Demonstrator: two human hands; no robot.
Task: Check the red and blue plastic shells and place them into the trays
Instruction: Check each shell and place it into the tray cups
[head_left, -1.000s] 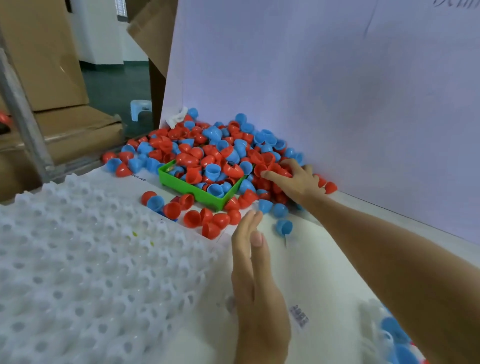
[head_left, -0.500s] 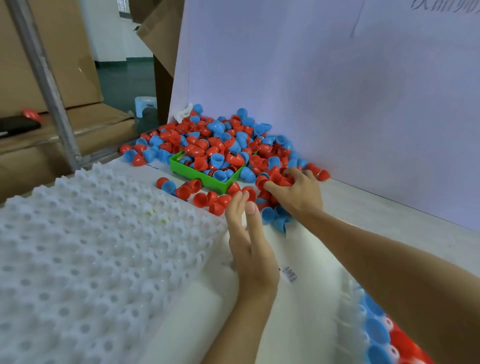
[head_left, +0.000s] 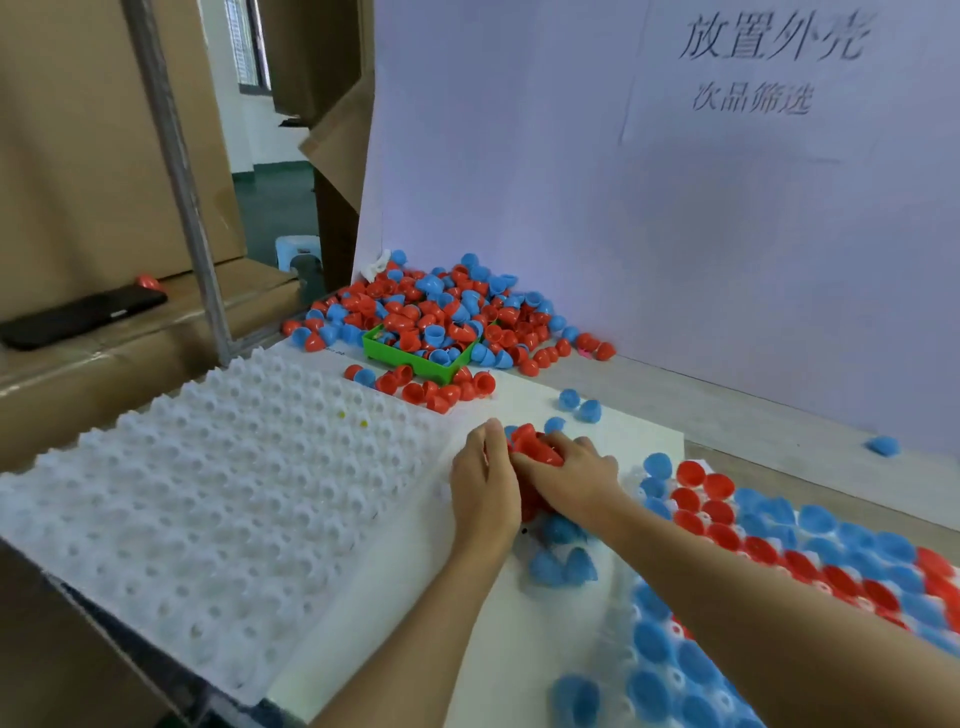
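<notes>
Red shells (head_left: 537, 448) cupped between left hand (head_left: 483, 486), fingers straight, and right hand (head_left: 574, 480), curled over them.

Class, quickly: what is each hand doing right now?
Left hand: open, fingers straight against the red shells.
Right hand: curled over the red shells, gripping them.

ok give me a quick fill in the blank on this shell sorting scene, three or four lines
1. The small bin in front of the big pile of shells is coloured ____.
2. The white tray on the left holds ____ shells.
3. Between the left hand and the right hand sits a bunch of ____ shells.
4. The phone lies on a ____ box.

Missing words: green; no; red; cardboard
</notes>
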